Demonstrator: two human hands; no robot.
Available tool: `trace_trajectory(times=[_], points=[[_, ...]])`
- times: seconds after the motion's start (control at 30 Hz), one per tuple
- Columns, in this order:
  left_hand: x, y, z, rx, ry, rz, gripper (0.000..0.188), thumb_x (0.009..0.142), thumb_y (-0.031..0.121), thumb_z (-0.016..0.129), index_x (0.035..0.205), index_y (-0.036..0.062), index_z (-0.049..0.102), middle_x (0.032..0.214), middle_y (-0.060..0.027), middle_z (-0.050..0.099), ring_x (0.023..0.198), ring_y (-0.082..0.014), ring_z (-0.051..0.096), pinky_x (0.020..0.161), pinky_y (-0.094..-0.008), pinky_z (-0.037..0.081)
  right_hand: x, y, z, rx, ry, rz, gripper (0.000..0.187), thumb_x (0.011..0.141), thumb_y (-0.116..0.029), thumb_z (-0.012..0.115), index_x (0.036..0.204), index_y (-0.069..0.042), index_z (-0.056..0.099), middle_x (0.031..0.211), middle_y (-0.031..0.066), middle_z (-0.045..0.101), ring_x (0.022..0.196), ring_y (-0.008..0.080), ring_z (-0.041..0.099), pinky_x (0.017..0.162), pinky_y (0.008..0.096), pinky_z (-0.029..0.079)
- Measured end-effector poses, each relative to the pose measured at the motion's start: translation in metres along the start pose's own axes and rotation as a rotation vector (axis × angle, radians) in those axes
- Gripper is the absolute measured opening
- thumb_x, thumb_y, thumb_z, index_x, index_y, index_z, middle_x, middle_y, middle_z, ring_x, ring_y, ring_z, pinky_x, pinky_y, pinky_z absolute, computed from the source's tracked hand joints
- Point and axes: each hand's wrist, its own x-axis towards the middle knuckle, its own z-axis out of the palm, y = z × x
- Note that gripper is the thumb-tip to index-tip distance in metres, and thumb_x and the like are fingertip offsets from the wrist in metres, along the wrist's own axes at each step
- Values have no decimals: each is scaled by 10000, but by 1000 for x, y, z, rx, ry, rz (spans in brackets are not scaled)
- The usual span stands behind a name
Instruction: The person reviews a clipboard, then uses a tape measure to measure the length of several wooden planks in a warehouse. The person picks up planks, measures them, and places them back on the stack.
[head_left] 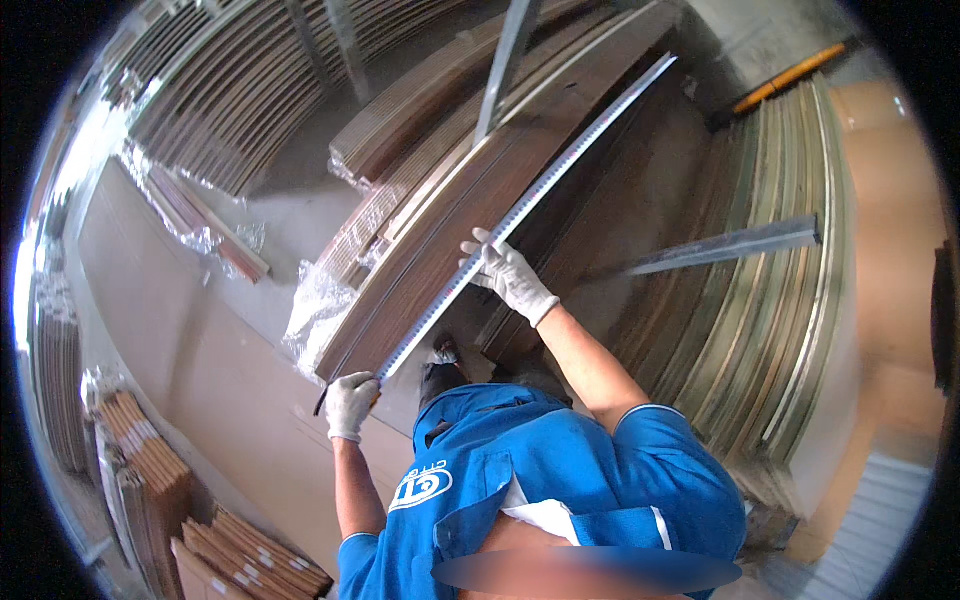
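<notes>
A long tape measure blade [566, 163], pale with dark markings, runs diagonally along a stack of dark brown boards [420, 262]. My left hand [350, 405], in a white glove, is closed at the blade's near end, by the corner of the stack. A bit of orange shows beside its fingers; the glove hides most of the tape's case. Farther up the blade is my right hand [515, 284], also gloved. Its fingers reach across the blade and steady it from the right side, fingertips somewhat spread. The far end of the blade extends past the boards' near-side edge.
Torn clear plastic wrap [318, 310] hangs on the board ends. Grey metal posts rise by the stack [505, 70] and at right [735, 248]. Upright panels [780, 270] line the right side. More board stacks [240, 95] and cardboard-wrapped bundles [245, 555] stand on the left.
</notes>
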Motion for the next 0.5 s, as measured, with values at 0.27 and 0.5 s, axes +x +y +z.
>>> trace_trajectory(times=[0.27, 0.5], points=[[2, 3, 4, -327, -57, -2, 324, 835, 242, 697, 1033, -12, 729, 853, -76, 729, 775, -120, 664, 741, -273, 523, -37, -23, 34, -384, -7, -3, 365, 979, -437, 548, 978, -99, 684, 942, 2, 672, 918, 104, 626, 659, 289, 593], [-14, -6, -16, -393, -96, 43, 338, 884, 264, 698, 1027, -42, 710, 839, -49, 696, 742, -84, 606, 689, -255, 497, -75, 74, 117, -426, -298, 145, 277, 965, -332, 611, 1049, -89, 714, 871, 2, 697, 775, 71, 639, 673, 244, 537]])
